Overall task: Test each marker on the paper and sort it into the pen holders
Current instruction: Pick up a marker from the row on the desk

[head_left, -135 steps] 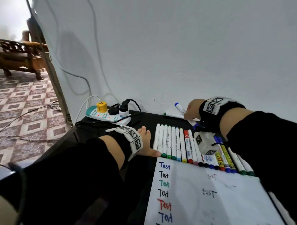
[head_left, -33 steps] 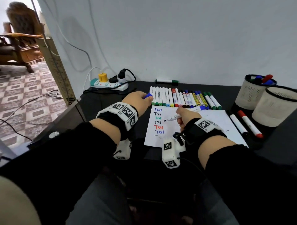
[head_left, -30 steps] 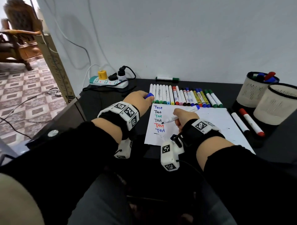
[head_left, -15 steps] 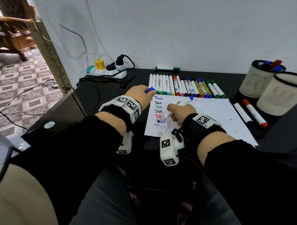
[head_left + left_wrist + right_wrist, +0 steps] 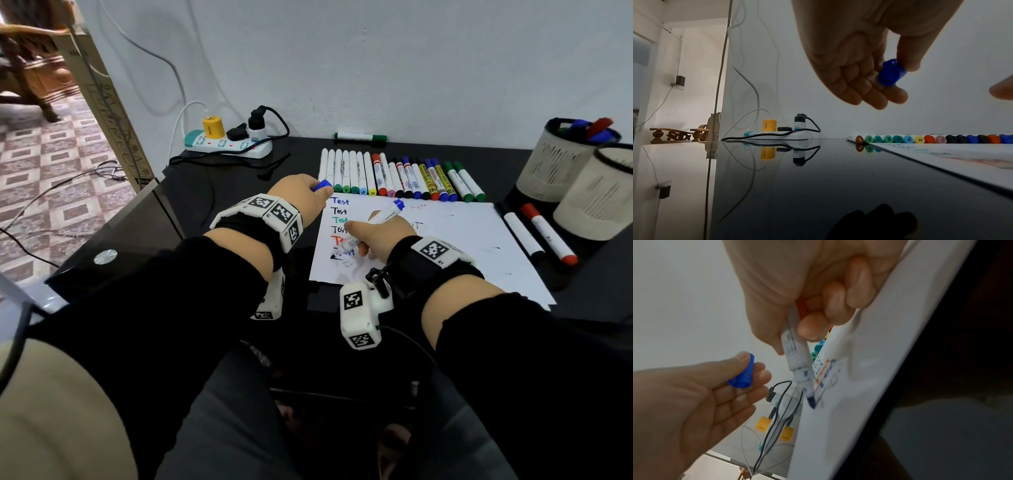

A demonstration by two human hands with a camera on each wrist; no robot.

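Observation:
My right hand grips an uncapped blue marker like a pen, its tip touching the white paper at the bottom of a column of "Test" words. My left hand hovers above the table at the paper's left edge and pinches the marker's blue cap between thumb and fingers. A row of capped markers lies along the paper's far edge. Two mesh pen holders stand at the right, the farther one with markers inside.
A power strip with plugs and cables sits at the back left of the black table. One green marker lies by the wall. Two markers, one black and one red, lie between paper and holders.
The right hand brought the marker from the far row to the paper and has moved its tip down the column of words. The left hand holds the cap as before.

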